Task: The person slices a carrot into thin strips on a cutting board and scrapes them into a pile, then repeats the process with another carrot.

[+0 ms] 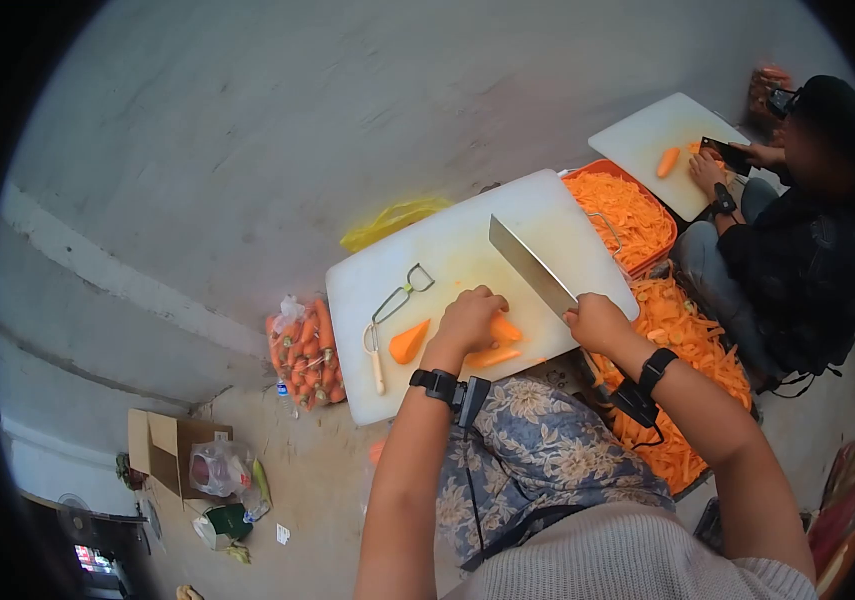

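Observation:
On the white cutting board [447,240], my left hand [469,318] is closed over carrot pieces [494,356] near the board's front edge. My right hand [597,325] grips the handle end of a cleaver [530,265], its broad blade slanting up and left across the board. Left of my left hand lies a carrot chunk [409,342]. A wire-framed peeler [402,292] and a small tool with a pale handle [375,370] rest further left on the board.
A bag of carrots [305,355] stands left of the board. Shredded carrot fills an orange tray [669,225] and another container on the right. A person [797,240] cuts at a second board [637,135]. A cardboard box [162,450] sits at lower left.

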Demonstrator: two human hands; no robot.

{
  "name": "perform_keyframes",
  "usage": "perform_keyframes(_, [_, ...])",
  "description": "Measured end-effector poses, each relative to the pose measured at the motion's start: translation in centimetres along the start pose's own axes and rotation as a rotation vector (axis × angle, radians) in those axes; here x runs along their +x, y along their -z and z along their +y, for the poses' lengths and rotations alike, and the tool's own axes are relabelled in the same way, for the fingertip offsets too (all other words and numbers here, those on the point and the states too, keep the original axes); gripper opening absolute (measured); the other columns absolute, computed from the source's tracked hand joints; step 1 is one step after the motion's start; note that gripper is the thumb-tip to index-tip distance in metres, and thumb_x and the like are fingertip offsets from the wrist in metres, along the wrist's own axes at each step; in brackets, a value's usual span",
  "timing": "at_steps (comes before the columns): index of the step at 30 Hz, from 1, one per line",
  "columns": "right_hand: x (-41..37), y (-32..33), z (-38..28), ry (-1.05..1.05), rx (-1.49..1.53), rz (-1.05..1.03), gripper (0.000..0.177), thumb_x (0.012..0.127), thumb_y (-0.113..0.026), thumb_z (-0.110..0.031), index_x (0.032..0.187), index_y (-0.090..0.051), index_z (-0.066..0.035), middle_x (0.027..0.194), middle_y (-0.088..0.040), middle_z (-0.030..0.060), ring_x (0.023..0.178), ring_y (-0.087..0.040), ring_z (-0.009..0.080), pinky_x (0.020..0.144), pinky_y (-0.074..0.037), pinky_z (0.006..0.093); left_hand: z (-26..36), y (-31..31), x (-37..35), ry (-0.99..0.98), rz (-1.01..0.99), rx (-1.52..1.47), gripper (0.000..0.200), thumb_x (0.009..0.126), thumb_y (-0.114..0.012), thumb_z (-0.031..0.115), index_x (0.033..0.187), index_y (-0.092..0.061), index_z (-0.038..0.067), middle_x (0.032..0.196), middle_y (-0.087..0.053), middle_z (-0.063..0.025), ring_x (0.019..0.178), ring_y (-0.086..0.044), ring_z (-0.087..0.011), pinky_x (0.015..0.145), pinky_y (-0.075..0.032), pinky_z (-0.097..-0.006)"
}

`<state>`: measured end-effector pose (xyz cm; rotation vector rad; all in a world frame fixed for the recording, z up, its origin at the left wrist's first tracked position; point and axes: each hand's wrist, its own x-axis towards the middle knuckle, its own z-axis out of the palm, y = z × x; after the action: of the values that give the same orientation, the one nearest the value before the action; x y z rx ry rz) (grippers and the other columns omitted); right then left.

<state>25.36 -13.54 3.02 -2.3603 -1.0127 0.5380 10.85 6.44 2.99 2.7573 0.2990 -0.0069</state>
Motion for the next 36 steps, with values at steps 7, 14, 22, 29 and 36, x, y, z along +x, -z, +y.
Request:
perform_keyframes(7, [-0.4,0.1,-0.4,-0.014,-0.02,-0.018,0.028,0.087,-0.062,-0.022,0.089,-0.067,0.005,0.086,-0.067,0.0255,0.086,-0.065,0.0411,0.076,-0.052,0.0459,-0.5,0.3,0.0,0.152,-0.085,0.058,0.046,0.056,-0.087,0.013,0.094,-0.062,0.009,0.099,-0.062,-0.0094,0.101,-0.058,-0.0315,0.085,-0.049,-0.0387])
perform_keyframes(14, [-0.5,0.0,0.0,-0.019,0.008,0.003,0.027,0.088,-0.062,-0.022,0.088,-0.067,0.004,0.087,-0.067,0.0254,0.086,-0.065,0.0413,0.077,-0.052,0.0467,-0.4,0.2,-2.1,0.235,0.021,-0.221,0.045,0.061,-0.084,0.011,0.099,-0.062,0.003,0.098,-0.066,-0.0148,0.091,-0.063,-0.03,0.082,-0.05,-0.0365])
perform_keyframes(22, [-0.6,-0.2,0.1,0.028,0.026,0.036,0.028,0.086,-0.063,-0.021,0.087,-0.065,0.007,0.082,-0.066,0.0264,0.081,-0.064,0.0423,0.073,-0.051,0.0474,1.8,-0.2,-5.0,0.175,0.122,-0.178,0.038,0.07,-0.078,0.011,0.104,-0.064,0.004,0.099,-0.064,-0.0144,0.096,-0.061,-0.0332,0.085,-0.049,-0.0394])
perform_keyframes(29, [-0.8,-0.2,-0.1,0.001,-0.004,0.018,0.029,0.088,-0.06,-0.024,0.085,-0.066,0.004,0.084,-0.066,0.0267,0.083,-0.064,0.0426,0.075,-0.051,0.0476,4.2,-1.3,-6.9,0.252,0.338,-0.198,0.055,0.065,-0.085,0.019,0.112,-0.061,0.004,0.107,-0.06,-0.0146,0.104,-0.058,-0.0335,0.09,-0.048,-0.0402])
perform_keyframes(36, [-0.9,-0.1,-0.3,0.009,-0.021,0.031,0.028,0.088,-0.061,-0.023,0.086,-0.066,0.005,0.084,-0.066,0.0268,0.083,-0.064,0.0427,0.075,-0.051,0.0473,4.2,-3.0,-5.9,0.305,0.321,-0.116,0.061,0.063,-0.086,0.02,0.115,-0.058,0.004,0.111,-0.057,-0.0134,0.11,-0.053,-0.0333,0.092,-0.046,-0.0409])
